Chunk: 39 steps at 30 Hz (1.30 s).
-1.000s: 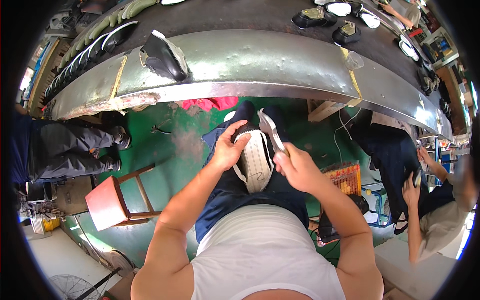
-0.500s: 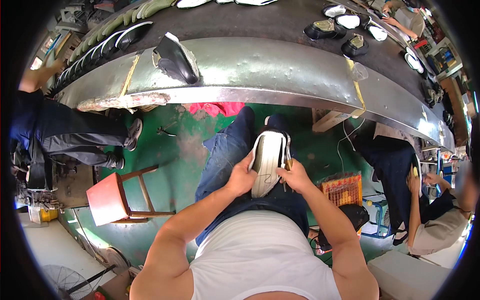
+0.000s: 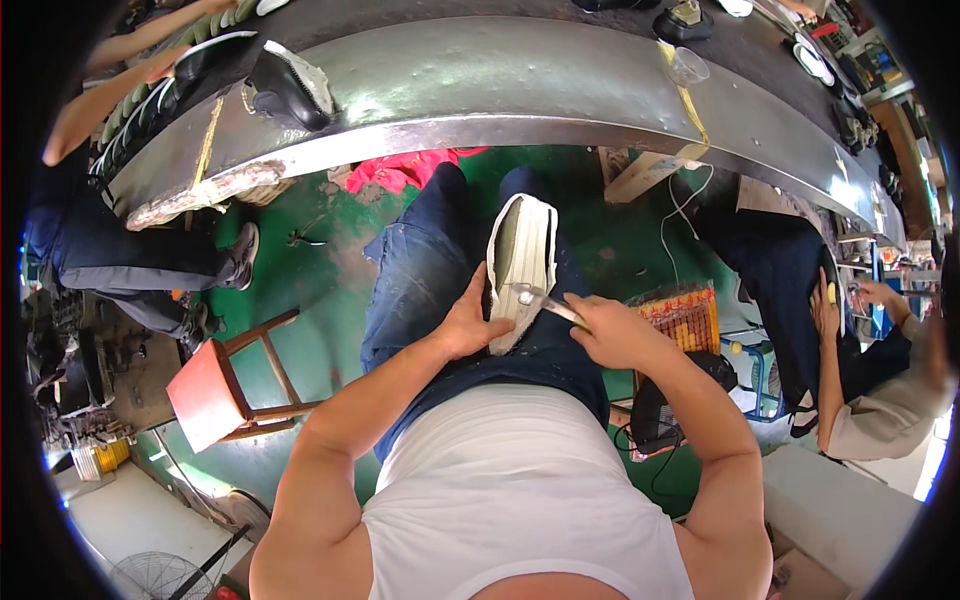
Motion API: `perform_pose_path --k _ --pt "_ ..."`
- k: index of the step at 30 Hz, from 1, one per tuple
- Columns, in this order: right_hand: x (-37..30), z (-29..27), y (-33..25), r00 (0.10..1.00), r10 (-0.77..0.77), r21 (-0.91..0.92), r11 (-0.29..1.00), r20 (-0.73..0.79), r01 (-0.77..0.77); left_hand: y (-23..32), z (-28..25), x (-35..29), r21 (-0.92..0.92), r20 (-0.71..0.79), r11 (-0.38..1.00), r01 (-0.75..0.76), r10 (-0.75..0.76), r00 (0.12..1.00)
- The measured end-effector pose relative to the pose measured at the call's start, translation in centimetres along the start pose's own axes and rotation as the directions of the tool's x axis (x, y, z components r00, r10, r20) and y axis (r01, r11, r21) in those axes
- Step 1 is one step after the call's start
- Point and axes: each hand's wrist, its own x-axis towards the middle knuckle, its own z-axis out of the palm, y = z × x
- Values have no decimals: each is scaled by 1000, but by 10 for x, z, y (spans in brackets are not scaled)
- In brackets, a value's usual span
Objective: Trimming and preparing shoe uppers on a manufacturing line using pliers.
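Observation:
A shoe [image 3: 535,240], its pale underside and raised whitish rim facing up, rests over my thighs with the narrower end towards me. My left hand [image 3: 466,322] grips its near left side, thumb laid across the near end. My right hand [image 3: 610,330] is closed around the handle of a hammer [image 3: 545,302]. Its metal head touches or hovers just above the shoe's underside; I cannot tell which. Most of the upper is hidden beneath the shoe.
A metal-edged workbench [image 3: 480,90] spans the front, with a black shoe [image 3: 290,90] on its edge. A red-seated stool [image 3: 208,395] stands left. One person [image 3: 150,240] works at far left, another [image 3: 880,410] at right. A black bag [image 3: 670,400] lies right of my legs.
The hammer has swung from upright beside the shoe to slanting across its underside. My right hand has drawn back from the shoe's edge. The left person's arms now reach over the bench.

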Motion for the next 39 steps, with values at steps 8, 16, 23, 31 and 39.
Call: perform_pose_path --k 8,16,23,31,39 --pt "28 -12 -28 985 -52 -587 798 163 139 -28 -3 10 -644 192 765 14 144 971" --pt "29 52 -16 997 -73 -279 958 4 71 -38 23 37 -497 -334 868 12 -204 920" --pt "31 6 1 992 -118 -311 945 -41 99 -22 15 30 59 -473 997 40 -7 881" --pt "63 4 -6 991 49 -457 884 -123 -101 -10 15 27 452 -306 867 -209 371 877" --pt "67 -26 25 967 131 66 987 220 -148 3 -8 21 548 -129 809 -213 333 934"
